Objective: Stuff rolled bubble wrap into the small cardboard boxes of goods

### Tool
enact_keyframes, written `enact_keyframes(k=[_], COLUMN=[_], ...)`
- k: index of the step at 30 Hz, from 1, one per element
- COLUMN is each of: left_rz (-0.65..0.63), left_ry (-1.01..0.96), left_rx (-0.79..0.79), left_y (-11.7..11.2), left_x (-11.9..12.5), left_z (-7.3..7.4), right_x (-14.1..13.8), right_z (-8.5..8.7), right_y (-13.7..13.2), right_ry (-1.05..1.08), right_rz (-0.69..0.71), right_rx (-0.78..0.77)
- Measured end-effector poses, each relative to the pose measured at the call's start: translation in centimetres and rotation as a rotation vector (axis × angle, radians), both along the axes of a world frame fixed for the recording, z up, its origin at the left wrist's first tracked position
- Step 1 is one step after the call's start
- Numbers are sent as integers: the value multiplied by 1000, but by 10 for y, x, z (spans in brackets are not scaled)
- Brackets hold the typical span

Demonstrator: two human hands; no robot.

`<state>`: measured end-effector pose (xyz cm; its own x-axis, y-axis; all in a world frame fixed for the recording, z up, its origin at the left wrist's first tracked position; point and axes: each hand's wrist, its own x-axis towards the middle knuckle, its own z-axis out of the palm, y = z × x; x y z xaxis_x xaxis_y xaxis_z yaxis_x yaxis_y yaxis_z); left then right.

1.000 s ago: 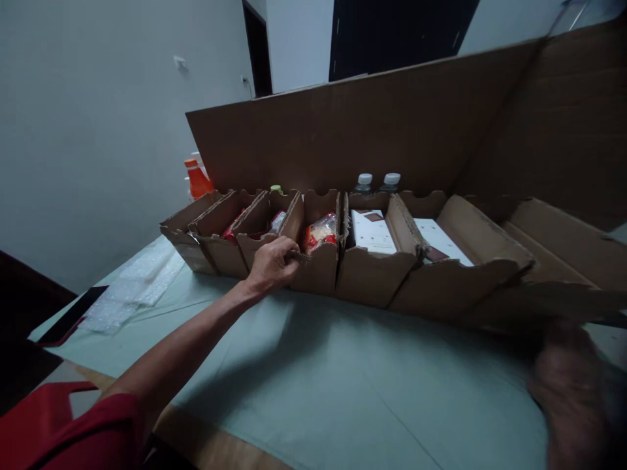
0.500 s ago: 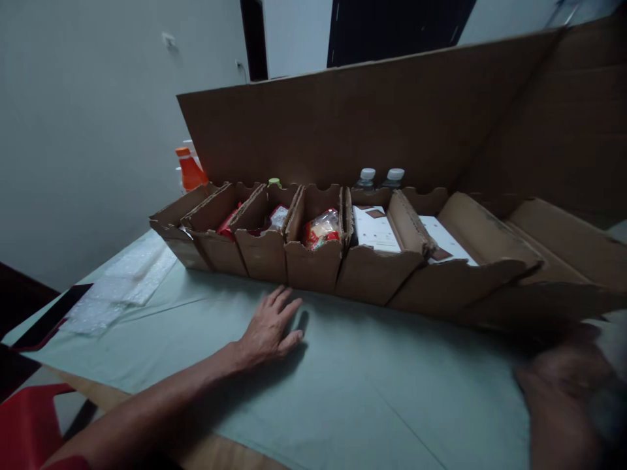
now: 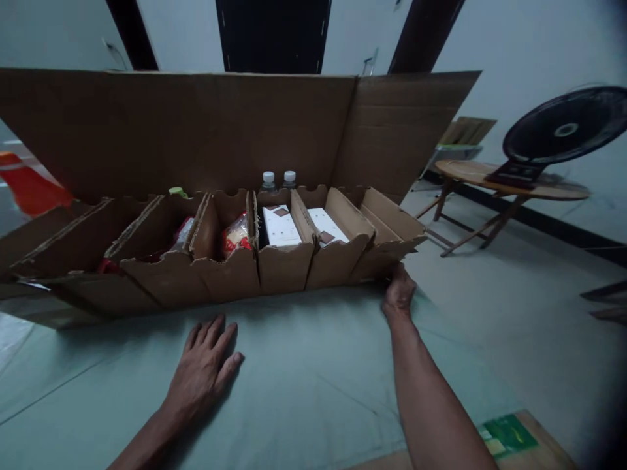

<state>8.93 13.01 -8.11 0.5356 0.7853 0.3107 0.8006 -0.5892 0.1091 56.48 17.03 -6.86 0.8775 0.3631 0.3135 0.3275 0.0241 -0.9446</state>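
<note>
My left hand (image 3: 204, 365) lies flat on the pale green table cover (image 3: 304, 385), fingers spread, just in front of the long cardboard tray (image 3: 235, 274). My right hand (image 3: 399, 290) reaches to the tray's right end and touches its lower corner; its fingers are curled under and mostly hidden. The tray is split into several compartments holding a red-and-yellow snack bag (image 3: 235, 235), white boxes (image 3: 280, 225) and other packets. Two capped bottles (image 3: 277, 180) stand behind it, against a tall cardboard flap (image 3: 196, 130).
An orange bottle (image 3: 29, 186) stands at the far left. At the right, beyond the table's edge, a round wooden side table (image 3: 509, 179) carries a black fan (image 3: 563, 130). A green printed card (image 3: 504, 434) lies near the table's front right corner.
The view has swung to the right. My left hand left the tray's front wall and now rests flat on the cover. My right hand moved from the blurred near right up to the tray's right end.
</note>
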Motion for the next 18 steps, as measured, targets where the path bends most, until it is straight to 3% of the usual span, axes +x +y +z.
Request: enact_keyframes(k=[7, 11, 15, 18], left_rz=[4, 6, 5, 16], left_ry=[-1, -1, 7, -2], left_rx=[16, 15, -6, -18], left_y=[0, 1, 0, -1], left_x=[1, 1, 2, 3], left_z=[1, 1, 3, 6], right_x=[-4, -4, -9, -13], right_z=[13, 43, 92, 126], right_y=[-7, -20, -33, -32], right_ry=[-66, -243, -557, -918], right_rz=[-186, -235, -110, 150], right_rx=[51, 64, -2, -264])
